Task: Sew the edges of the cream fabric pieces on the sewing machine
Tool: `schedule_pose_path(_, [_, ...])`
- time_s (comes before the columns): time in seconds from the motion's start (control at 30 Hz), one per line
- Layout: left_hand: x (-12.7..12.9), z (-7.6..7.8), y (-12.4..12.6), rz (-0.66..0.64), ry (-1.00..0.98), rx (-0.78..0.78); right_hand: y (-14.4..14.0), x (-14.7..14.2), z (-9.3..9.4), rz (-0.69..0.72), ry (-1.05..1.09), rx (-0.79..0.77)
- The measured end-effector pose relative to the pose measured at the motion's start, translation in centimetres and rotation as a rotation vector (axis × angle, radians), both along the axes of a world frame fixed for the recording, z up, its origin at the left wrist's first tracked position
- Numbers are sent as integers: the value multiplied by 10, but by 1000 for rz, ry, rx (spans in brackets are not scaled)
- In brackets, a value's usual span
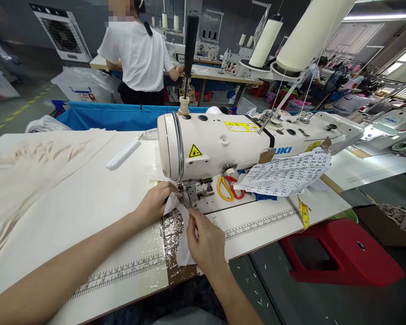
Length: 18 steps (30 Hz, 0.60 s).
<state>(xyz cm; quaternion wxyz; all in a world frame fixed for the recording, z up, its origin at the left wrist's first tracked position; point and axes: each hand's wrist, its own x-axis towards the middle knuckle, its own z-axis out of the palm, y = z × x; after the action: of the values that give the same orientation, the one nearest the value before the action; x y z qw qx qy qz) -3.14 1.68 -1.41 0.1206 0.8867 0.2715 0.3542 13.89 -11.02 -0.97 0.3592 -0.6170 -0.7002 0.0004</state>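
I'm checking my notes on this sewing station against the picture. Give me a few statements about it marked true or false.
1. Both hands rest on white fabric at the sewing machine. True: left hand, right hand.
2. The scissors behind the needle area have blue handles. False: one handle is yellow, one red.
3. A yellow measuring tape hangs over the table's front edge. True.
4. The stool beside the table is green. False: it is red.
5. A person in a white shirt stands at another table behind. True.
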Motion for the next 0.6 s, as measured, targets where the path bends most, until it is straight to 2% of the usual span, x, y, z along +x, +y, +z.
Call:
schedule_pose_path(0.37, [3, 0, 1, 60, 108, -24, 0, -1, 2, 25, -49, -44])
schedule_pose_path(0.6, [2, 3, 2, 60, 35, -95, 1, -1, 1, 16, -39, -55])
